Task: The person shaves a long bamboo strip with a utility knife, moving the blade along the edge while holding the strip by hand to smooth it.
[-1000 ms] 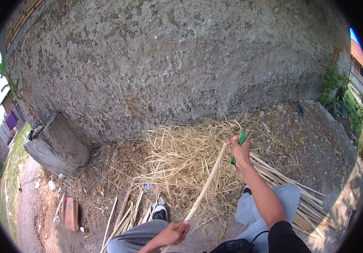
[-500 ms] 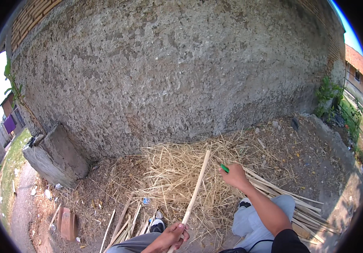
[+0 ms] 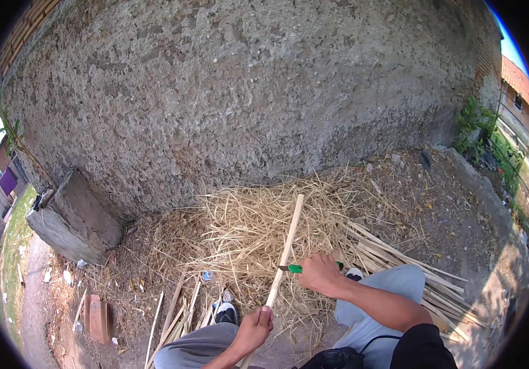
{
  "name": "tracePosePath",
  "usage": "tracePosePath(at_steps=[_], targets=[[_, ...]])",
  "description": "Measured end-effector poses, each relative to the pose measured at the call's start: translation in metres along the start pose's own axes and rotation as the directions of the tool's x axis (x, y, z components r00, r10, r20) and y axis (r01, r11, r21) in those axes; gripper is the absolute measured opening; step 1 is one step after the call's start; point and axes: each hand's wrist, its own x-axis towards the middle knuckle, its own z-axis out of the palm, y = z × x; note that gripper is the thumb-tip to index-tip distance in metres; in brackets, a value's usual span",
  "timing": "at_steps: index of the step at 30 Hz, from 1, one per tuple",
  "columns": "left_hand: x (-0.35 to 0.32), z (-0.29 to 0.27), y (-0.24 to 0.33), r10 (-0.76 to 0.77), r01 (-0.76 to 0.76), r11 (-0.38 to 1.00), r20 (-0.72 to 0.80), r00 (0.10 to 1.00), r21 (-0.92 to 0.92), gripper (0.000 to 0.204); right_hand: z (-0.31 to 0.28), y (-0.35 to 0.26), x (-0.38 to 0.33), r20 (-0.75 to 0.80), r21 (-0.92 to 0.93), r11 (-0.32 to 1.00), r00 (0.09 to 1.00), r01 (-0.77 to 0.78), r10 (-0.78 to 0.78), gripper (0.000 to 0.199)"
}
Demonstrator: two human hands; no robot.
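A: Left hand [image 3: 256, 328]?
B: Fingers wrapped tight around the lower end of a pale wooden stick [image 3: 284, 253]; the stick runs up and away from that grip, its far tip over the straw pile [image 3: 258, 221].

A: Right hand [image 3: 320, 273]?
B: Fingers closed on a green-handled knife [image 3: 294, 269]. Blade pokes out left of the knuckles and meets the stick's edge, above the left fist.

A: Surroundings?
B: More split sticks [image 3: 399, 270] lie just beyond the right wrist. A concrete block [image 3: 74, 218] sits well off to the left, against the rough wall [image 3: 246, 92].
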Motion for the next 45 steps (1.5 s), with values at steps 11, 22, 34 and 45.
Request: tracePosePath(at_steps=[11,22,34,45], targets=[[-0.006,0.017,0.000,0.178,-0.107,0.860,-0.099,0.979,0.499,0.042,0.037,0.021,0.013,-0.131,-0.198,0.979,0.988,0.056,-0.083,0.017],[-0.047,0.013,-0.005,-0.072,0.060,0.953,0.031,0.997,0.297,0.043,0.045,0.107,0.076,-0.260,-0.212,0.917,0.924,-0.338,0.280,0.019],[-0.035,-0.024,0.011,-0.214,0.218,0.975,0.075,0.974,-0.038,0.039,-0.009,0.080,0.058,-0.087,0.129,0.919,0.919,-0.371,0.384,0.019],[-0.043,0.016,-0.017,0.321,-0.129,0.629,-0.105,0.941,0.767,0.027,-0.002,0.030,0.010,-0.158,-0.007,0.995,0.982,-0.102,0.100,0.019]])
